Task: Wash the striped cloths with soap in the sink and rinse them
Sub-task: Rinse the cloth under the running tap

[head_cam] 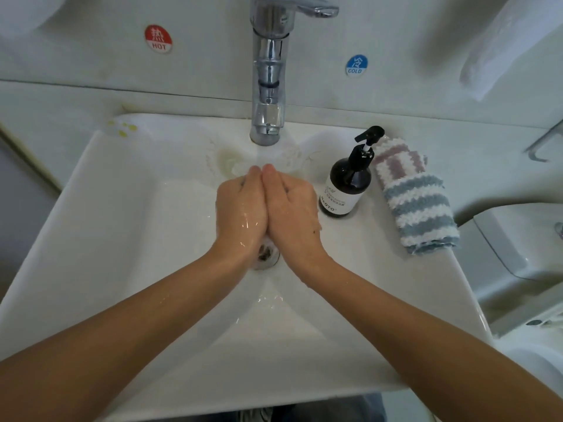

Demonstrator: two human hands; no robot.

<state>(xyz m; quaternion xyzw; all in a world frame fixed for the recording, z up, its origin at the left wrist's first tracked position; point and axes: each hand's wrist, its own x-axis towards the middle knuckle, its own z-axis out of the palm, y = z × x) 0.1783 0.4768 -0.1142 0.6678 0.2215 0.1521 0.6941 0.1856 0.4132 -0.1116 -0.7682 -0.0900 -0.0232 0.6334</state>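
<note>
My left hand [240,205] and my right hand [291,205] are pressed side by side over the white sink [122,239], wet, fingers straight, under running water from the chrome tap [269,86]. Neither hand holds anything that I can see. A blue-and-white striped cloth [420,211] lies folded on the sink's right rim, with a pink-and-white striped cloth [399,162] behind it. A dark soap pump bottle [347,181] stands on the rim between my right hand and the cloths.
The drain [268,254] shows below my wrists. On the wall behind are a red HOT sticker [158,38] and a blue COLD sticker [356,65]. A white toilet [524,254] stands to the right of the sink.
</note>
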